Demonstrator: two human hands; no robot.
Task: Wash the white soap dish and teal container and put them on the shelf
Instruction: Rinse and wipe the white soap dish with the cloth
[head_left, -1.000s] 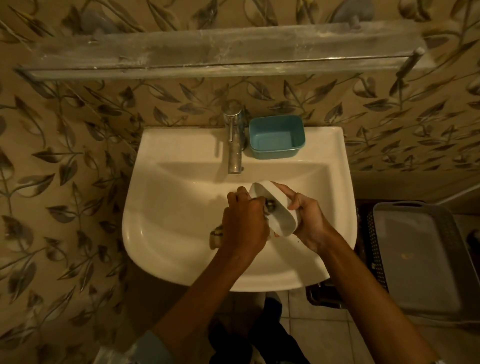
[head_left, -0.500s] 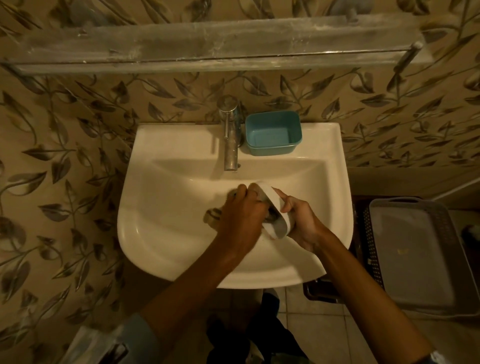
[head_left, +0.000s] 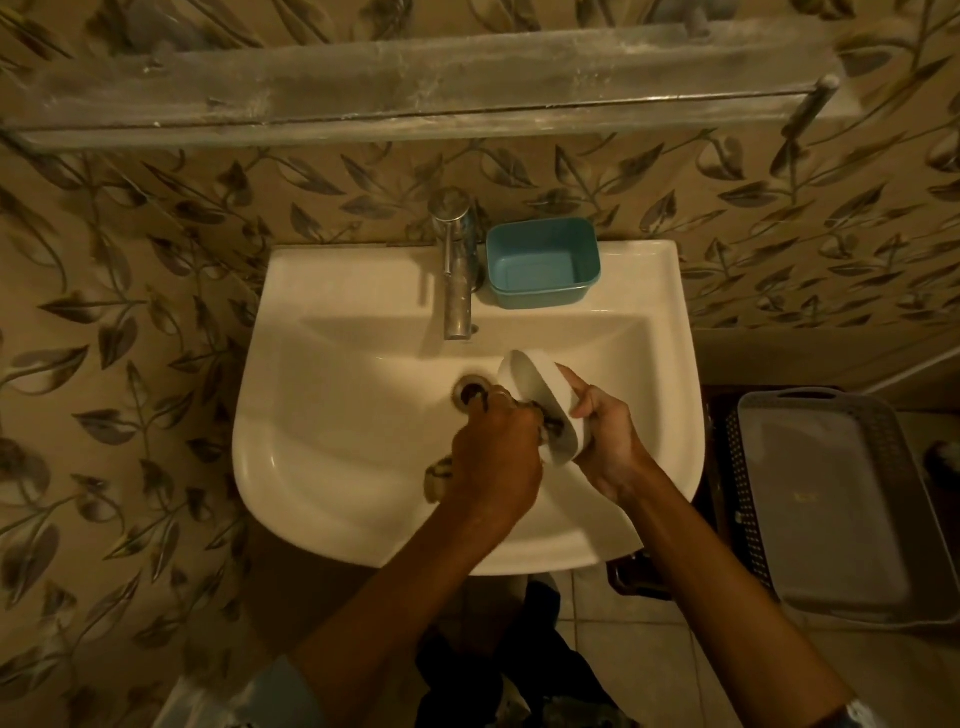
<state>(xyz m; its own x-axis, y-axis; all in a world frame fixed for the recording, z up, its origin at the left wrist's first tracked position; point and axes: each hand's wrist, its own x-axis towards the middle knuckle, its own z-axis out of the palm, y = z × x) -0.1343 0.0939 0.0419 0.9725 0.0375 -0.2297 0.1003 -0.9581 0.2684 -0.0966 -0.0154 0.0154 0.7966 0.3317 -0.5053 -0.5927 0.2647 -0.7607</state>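
Above one sink (head_left: 337, 415), the left hand (head_left: 493, 462) curls inside one white soap dish (head_left: 540, 400), its hold unclear; one teal container (head_left: 543, 270) sits at 1 o'clock; the right hand (head_left: 608, 441) grips the dish, on edge, long axis 11-to-5 o'clock.

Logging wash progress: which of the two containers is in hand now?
The white soap dish, tilted over the sink in the right hand's grip; the teal container sits on the ledge beside the tap.

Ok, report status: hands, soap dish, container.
Right hand grips white soap dish, tilted over sink. Left hand holds dark scrubber inside it. Teal container sits on sink ledge beside tap. Nothing blocking.
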